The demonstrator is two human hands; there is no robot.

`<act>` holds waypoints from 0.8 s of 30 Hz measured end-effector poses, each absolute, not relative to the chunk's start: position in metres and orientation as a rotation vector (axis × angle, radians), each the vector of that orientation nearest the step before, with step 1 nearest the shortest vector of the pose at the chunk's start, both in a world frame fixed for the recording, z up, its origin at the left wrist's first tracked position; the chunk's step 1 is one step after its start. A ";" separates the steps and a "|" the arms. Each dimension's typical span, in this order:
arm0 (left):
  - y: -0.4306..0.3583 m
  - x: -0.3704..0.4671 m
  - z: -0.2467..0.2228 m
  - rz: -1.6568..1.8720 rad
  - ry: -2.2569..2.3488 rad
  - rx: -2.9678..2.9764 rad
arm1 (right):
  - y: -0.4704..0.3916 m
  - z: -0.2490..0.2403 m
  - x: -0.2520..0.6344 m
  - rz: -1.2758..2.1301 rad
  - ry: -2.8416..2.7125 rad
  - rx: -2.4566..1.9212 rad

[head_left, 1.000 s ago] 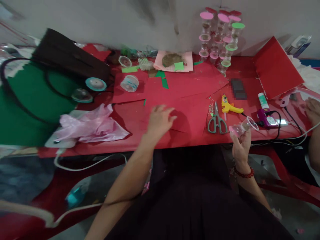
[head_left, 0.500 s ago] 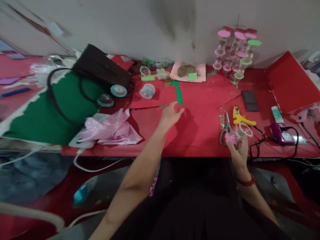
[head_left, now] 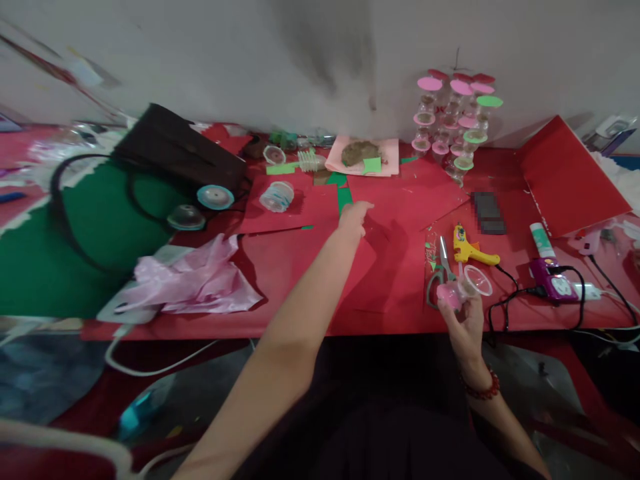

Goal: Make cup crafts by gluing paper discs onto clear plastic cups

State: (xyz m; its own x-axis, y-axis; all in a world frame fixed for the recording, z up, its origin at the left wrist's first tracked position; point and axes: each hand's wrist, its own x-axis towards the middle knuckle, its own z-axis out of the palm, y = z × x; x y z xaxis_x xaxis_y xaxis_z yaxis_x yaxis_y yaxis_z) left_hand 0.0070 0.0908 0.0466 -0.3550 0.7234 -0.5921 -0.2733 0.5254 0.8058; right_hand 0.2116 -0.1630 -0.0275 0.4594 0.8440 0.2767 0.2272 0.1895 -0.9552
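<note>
My left hand is over the red paper near the middle of the table, its index finger stretched forward and nothing seen in it. On the right, my right hand is wrapped round a clear plastic cup piece with a pink disc at one end. Just beyond that hand lie open scissors and a yellow glue gun. A clear cup with a light blue rim lies on red paper to the left of my left hand.
Pink cloth and a dark bag lie left. Stacked cups with coloured discs stand against the wall. At the right are a purple power adapter, a glue stick, cables and a raised red board.
My left hand has moved slightly right over the red paper, and its index finger now points forward. My right hand still holds the cup piece. The view has shifted.
</note>
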 end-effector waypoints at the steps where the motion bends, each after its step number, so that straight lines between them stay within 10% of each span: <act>1: 0.090 0.008 0.046 1.108 1.627 0.372 | -0.163 -0.028 0.211 0.577 -1.042 -1.343; 24: 0.104 0.010 0.042 1.062 1.530 0.410 | -0.165 -0.027 0.212 0.659 -1.031 -1.325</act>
State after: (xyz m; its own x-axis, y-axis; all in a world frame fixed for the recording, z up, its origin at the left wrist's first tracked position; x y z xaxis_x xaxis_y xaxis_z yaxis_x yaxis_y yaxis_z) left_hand 0.0098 0.1041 0.0422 -0.2690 0.7548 -0.5982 -0.2965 0.5261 0.7971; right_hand 0.2122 -0.1646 -0.0266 0.4333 0.8725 0.2258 0.1615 0.1714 -0.9719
